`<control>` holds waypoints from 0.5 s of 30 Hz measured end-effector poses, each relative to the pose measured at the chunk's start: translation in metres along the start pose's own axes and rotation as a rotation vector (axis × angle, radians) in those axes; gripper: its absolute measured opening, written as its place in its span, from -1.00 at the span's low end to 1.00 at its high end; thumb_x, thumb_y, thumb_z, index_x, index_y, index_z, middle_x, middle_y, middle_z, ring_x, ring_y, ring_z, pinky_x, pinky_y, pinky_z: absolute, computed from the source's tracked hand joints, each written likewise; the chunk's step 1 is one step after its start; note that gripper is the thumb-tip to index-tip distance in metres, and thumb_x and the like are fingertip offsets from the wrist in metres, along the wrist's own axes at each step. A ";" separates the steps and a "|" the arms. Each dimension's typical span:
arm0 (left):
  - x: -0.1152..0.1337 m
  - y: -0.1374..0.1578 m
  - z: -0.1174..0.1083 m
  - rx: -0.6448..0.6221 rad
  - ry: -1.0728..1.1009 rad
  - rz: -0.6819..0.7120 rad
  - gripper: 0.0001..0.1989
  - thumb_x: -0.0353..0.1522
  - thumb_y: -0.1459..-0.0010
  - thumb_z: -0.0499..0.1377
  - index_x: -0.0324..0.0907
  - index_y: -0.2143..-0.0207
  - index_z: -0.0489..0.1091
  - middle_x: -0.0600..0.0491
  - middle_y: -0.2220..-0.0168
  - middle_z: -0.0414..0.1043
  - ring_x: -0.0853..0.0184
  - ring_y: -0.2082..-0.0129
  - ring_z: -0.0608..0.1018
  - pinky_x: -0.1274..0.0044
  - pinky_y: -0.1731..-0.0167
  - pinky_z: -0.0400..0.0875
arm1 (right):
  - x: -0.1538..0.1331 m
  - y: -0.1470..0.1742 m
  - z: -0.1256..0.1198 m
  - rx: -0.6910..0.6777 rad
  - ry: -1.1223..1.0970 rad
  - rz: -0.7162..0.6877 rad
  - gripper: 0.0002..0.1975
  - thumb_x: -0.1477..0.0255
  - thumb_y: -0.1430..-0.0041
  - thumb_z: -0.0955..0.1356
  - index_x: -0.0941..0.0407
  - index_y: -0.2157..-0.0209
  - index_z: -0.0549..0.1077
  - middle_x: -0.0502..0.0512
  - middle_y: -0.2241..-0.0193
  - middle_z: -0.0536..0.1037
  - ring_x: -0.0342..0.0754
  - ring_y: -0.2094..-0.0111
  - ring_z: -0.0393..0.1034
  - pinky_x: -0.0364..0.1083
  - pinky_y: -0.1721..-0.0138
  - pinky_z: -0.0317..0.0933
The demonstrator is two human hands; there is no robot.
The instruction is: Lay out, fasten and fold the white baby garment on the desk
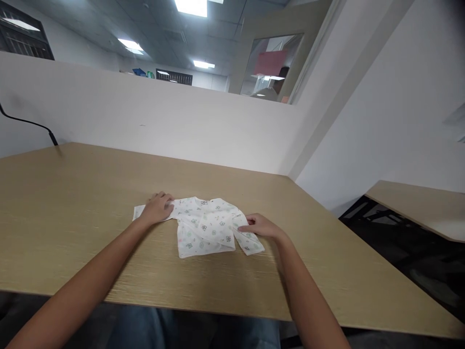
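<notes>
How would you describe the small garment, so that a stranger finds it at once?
On the wooden table by the white partition, both hands press one flat thing. It is a tiny white shirt with small printed figures, the only cloth there.

- baby shirt [205, 228]: white w/ small scattered prints, pale green, pink & dark bits; dark mark at neck
- table [72, 218]: light tan wood grain, fine streaks
- partition wall [145, 116]: plain white
- cable [32, 125]: black, upper left
- side desk [417, 206]: same tan wood look
- ceiling [109, 19]: grey, w/ bright white light panels
- sheet [271, 62] in far window: pink
- trousers [163, 329] under table edge: blue denim
- floor area [399, 252] at right: dark, nearly black
</notes>
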State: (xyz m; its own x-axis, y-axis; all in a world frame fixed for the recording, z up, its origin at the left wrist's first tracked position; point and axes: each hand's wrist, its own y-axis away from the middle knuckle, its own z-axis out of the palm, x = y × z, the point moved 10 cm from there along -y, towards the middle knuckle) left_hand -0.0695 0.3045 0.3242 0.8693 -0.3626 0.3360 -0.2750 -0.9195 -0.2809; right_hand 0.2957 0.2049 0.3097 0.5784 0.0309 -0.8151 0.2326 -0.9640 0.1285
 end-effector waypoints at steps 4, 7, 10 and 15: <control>0.005 0.004 0.016 -0.043 -0.044 -0.019 -0.61 -0.16 -0.23 0.04 -0.05 -0.03 0.42 -0.11 -0.11 0.36 0.01 -0.16 0.35 0.13 -0.12 0.21 | 0.002 -0.005 -0.002 0.050 0.118 -0.016 -0.83 0.35 0.09 0.41 0.14 0.44 0.45 -0.05 0.50 0.41 -0.12 0.46 0.18 -0.16 0.44 0.03; 0.002 0.003 0.018 -0.049 -0.039 -0.022 -0.62 -0.15 -0.23 0.03 -0.04 -0.01 0.42 -0.10 -0.10 0.35 0.02 -0.16 0.35 0.11 -0.11 0.21 | -0.006 -0.001 -0.039 0.352 0.222 -0.086 -0.87 0.35 0.09 0.34 0.12 0.50 0.36 -0.05 0.54 0.35 -0.11 0.46 0.17 -0.15 0.44 0.02; 0.001 0.002 0.018 -0.049 -0.023 -0.015 -0.62 -0.15 -0.22 0.03 -0.03 -0.01 0.43 -0.10 -0.10 0.34 0.02 -0.15 0.36 0.10 -0.11 0.21 | -0.029 0.024 -0.075 0.683 0.360 -0.213 -0.83 0.31 0.04 0.33 0.10 0.54 0.32 -0.02 0.56 0.33 -0.09 0.45 0.19 -0.12 0.40 0.03; 0.005 0.004 0.016 -0.050 -0.020 0.000 -0.61 -0.16 -0.22 0.02 -0.05 -0.02 0.43 -0.12 -0.10 0.33 0.01 -0.16 0.35 0.10 -0.12 0.22 | -0.020 0.022 -0.061 0.371 0.431 -0.130 -0.68 0.11 -0.01 0.45 0.10 0.41 0.55 0.08 0.43 0.54 -0.01 0.37 0.34 -0.08 0.32 0.17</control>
State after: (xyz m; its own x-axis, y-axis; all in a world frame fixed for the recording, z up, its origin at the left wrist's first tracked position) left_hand -0.0595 0.3017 0.3099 0.8773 -0.3597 0.3177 -0.2947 -0.9262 -0.2350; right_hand 0.3373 0.1989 0.3637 0.8473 0.1853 -0.4977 0.0789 -0.9707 -0.2272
